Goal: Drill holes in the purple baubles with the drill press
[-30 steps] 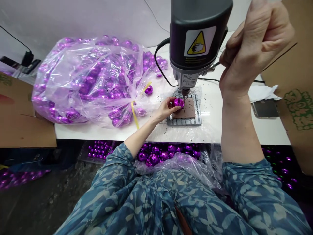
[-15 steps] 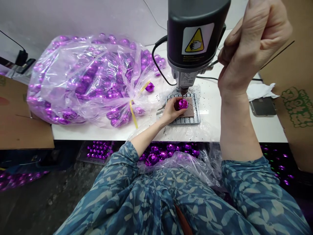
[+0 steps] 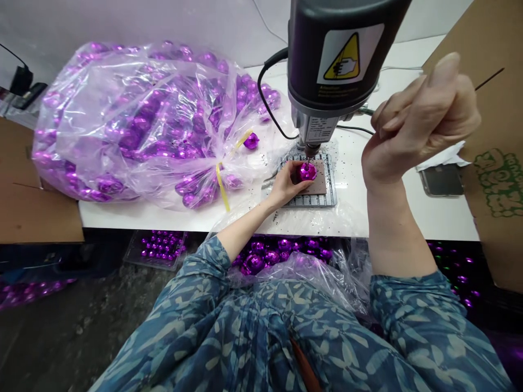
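Note:
Between the thumb and fingers of my left hand (image 3: 287,182) is a shiny magenta faceted ball (image 3: 308,171). The ball rests on a brown square board (image 3: 317,185), on the slotted metal base (image 3: 330,196) of a small drill press (image 3: 341,71). The drill bit (image 3: 309,159) comes down at the top of the ball; whether it has entered I cannot tell. To the right of the motor housing, my right hand (image 3: 420,120) is closed around the end of the press's feed lever (image 3: 365,110); its grip is hidden by the fingers.
A tied clear bag (image 3: 143,125) of purple balls fills the left of the white table (image 3: 131,218). One loose ball (image 3: 251,141) lies beside it. Below the table edge is an open bag of balls (image 3: 272,256). A phone (image 3: 441,180) and cardboard box (image 3: 496,163) are right.
My right hand has moved down with the feed lever, and the drill head appears lower. My left hand keeps the ball under the bit. The view has shifted slightly.

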Available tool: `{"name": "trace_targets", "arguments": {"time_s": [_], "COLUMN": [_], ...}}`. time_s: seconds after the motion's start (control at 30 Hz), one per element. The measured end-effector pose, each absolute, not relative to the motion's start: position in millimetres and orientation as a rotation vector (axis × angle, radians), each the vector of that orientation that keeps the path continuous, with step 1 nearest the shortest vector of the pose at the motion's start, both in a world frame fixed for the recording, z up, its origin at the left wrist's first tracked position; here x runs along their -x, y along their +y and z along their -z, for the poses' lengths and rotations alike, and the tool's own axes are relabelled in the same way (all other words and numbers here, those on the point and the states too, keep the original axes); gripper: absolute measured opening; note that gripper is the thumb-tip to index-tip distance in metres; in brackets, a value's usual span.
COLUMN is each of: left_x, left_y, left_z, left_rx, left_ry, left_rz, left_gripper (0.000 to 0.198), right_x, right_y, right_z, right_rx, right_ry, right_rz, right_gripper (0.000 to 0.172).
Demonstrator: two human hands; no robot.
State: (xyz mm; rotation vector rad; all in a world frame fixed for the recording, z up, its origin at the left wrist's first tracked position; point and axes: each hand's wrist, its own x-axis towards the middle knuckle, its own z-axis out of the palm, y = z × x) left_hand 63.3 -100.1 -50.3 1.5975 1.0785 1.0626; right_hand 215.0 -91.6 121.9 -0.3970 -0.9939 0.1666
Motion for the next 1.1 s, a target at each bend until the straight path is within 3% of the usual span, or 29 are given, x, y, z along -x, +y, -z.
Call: {"name": "trace_targets", "arguments": {"time_s": [0.53,0.8,1.1], "left_x": [-62.8,-62.7,-58.8], "left_y": [-99.6,-100.3,-103.9], "left_z": [49.7,50.9,42.7], "left_rx": [-1.587,-1.583,-1.616], "left_ry": [1.053,1.054,1.095], "left_rz": [-1.072,-1.076,-1.096], "left_gripper": [0.053,0.054,0.054], "right_x": [-224.4,-222.8,-222.1], "right_y": [-66.9,-75.6,-70.3], "right_z": [-78.9,-64.1,-159.0], "right_rx": [0.265,0.298,0.578], "right_ry": [-0.924,-0.989,-1.085], "right_rz": [0.017,0.036,-0.22], "right_gripper": [0.084,0.078,0.065]}}
